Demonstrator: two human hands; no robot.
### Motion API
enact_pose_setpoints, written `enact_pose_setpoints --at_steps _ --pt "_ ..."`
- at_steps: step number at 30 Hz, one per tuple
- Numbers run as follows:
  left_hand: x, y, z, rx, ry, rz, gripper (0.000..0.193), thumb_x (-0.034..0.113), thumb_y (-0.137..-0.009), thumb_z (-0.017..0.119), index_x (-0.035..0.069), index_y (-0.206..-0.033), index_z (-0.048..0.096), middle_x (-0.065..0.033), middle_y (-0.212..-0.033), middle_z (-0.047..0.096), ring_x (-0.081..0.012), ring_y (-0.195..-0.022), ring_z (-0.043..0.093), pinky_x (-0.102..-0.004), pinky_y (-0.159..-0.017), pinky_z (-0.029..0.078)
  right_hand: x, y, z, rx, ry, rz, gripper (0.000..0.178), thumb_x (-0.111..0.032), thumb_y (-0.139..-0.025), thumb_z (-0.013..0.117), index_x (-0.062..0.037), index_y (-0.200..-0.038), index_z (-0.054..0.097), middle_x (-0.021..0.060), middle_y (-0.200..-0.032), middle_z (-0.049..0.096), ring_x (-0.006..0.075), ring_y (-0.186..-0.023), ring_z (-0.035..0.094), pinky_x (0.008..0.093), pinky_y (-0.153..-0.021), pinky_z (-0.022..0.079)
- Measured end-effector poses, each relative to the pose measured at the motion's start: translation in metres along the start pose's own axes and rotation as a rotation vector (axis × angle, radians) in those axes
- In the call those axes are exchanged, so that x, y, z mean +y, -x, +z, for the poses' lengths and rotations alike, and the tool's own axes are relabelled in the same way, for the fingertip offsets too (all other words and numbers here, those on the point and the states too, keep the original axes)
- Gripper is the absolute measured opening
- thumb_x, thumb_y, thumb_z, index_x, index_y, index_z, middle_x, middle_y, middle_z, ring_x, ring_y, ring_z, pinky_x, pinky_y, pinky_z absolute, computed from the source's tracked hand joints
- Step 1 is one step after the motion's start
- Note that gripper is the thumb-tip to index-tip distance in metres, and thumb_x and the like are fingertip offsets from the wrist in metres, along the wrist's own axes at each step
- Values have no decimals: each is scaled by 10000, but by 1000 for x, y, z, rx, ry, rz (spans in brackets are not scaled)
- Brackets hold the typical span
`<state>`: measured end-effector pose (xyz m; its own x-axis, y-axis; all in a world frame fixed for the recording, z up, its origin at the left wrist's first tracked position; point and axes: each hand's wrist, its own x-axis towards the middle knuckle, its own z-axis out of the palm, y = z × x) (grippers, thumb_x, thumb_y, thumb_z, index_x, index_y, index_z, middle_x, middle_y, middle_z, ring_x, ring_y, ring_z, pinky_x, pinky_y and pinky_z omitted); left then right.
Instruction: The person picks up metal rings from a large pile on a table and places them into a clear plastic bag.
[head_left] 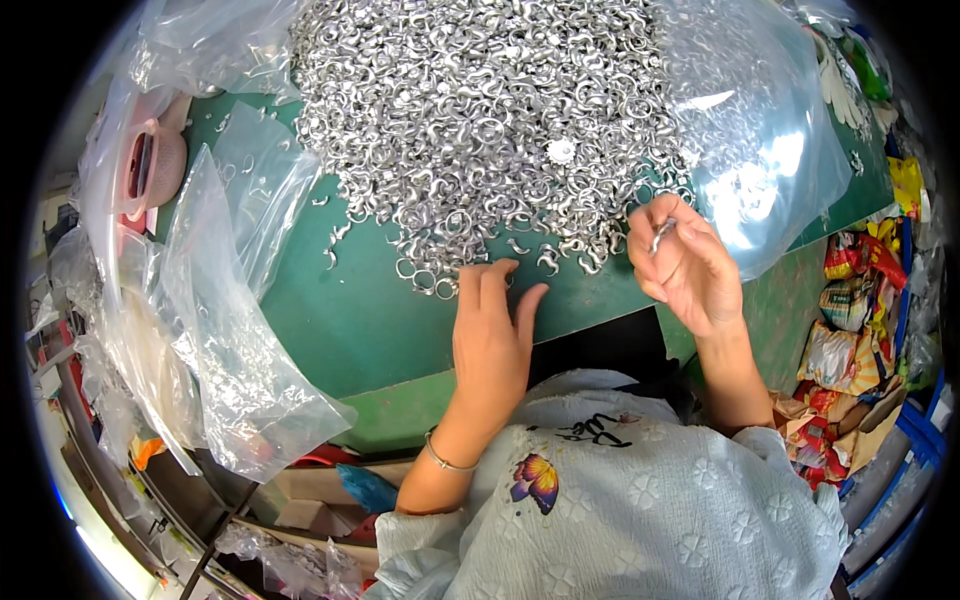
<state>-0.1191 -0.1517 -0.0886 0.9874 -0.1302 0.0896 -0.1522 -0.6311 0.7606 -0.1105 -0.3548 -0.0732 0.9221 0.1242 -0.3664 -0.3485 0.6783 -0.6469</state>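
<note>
A small, shiny metal piece (661, 236) sits pinched in the right hand (690, 268), a knobbly heap (480, 130) of silvery curls and rings lies beyond both hands, and smooth green tabletop (345, 310) spreads beneath the left hand (490, 335), its thumb held wide.

Metal pieces (470, 120) look shiny, plastic bags (235, 360) glossy, the tabletop (340, 310) smooth and perhaps matt.

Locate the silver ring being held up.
In the head view, the silver ring is right of centre, held in the right hand, just below the right part of the pile of metal pieces.
</note>
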Motion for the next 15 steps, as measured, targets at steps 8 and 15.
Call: enact_pose_setpoints --at_steps 8,15 --pt "-2 -3 -4 -30 -118 -2 278 40 -783 681 11 -1027 551 -103 -758 474 -235 -614 476 -342 -553 413 30 9 10 36 1690 -580 217 -137 -711 744 -82 -887 630 78 -690 501 253 -607 536 354 -510 418" --pt "-4 -2 -16 -133 -220 -77 245 109 -841 625 33 -1050 523 -139 -863 559 -348 -702 588 -417 -553 457 15 8 3 -55 1351 -368 154 -62 -776 684 -49 -916 621 22 -704 467 144 -606 517 260 -503 388"
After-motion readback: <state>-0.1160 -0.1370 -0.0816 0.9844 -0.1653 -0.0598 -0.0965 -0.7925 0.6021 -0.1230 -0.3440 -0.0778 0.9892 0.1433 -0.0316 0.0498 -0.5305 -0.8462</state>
